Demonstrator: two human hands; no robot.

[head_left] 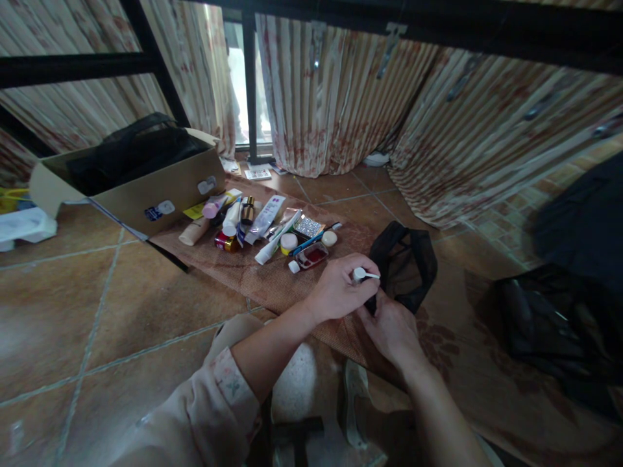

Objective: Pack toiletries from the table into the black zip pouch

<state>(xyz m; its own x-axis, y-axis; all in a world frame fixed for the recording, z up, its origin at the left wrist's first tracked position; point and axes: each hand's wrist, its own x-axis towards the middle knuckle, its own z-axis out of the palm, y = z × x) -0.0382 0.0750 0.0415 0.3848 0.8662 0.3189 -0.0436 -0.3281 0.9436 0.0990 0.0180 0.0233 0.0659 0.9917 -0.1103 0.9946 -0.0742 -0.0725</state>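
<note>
My left hand is closed around a small pump bottle whose round white top and thin spout stick out of the fingers; its body is mostly hidden. Just below and to the right, my right hand grips the near edge of a black mesh bag, which stands with its top spread apart. The pump bottle is over the bag's near left side. Left of my hands lie a clear bottle with red liquid, a round cream-coloured jar, a blue toothbrush and a white tube.
More tubes and bottles, including a beige tube, lie on the brown mat. A cardboard box holding black fabric stands at the left. Another dark mesh bag is at the right. Curtains hang behind, under a black metal frame.
</note>
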